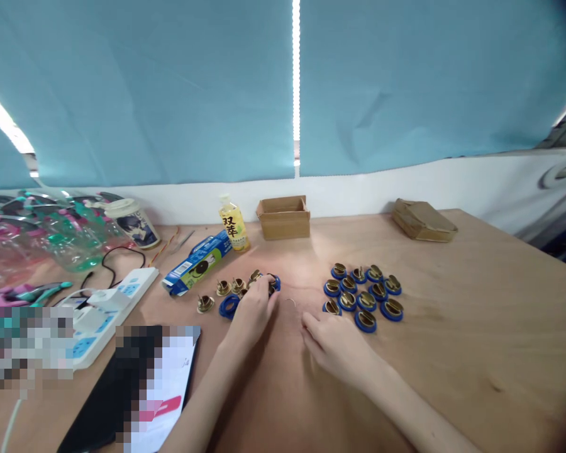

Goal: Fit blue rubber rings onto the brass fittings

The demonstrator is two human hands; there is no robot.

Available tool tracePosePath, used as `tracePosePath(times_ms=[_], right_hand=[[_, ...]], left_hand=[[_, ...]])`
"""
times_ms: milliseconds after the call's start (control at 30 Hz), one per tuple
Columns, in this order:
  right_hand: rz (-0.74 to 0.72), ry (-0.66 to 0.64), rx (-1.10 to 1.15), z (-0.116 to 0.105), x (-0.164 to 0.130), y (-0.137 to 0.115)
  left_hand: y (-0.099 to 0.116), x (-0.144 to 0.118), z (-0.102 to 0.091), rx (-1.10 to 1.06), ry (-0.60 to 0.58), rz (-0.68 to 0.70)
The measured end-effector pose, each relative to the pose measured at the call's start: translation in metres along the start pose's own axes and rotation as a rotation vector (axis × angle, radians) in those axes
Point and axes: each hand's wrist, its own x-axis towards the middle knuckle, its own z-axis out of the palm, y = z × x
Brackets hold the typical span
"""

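Now the left hand closes its fingers over a blue-ringed brass piece on the surface, while the right hand lies open and empty beside the finished cluster.

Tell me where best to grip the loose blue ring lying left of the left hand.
Probably pinch the blue ring across its rim from above: it lies flat on the table, hole up, with the left hand right beside it.
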Motion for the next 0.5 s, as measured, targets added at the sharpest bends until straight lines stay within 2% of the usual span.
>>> tracePosePath(times_ms=[200,367,500], right_hand=[[0.009,0.009,0.007,0.0,0.001,0.006],[0.027,0.041,0.012,0.001,0.001,0.011],[0.063,0.029,0.006,-0.002,0.002,0.015]], left_hand=[[-0.007,0.0,0.014,0.001,0.027,0.004],[-0.007,-0.004,0.014,-0.029,0.053,0.022],[-0.003,-0.005,0.007,-0.043,0.093,0.018]])
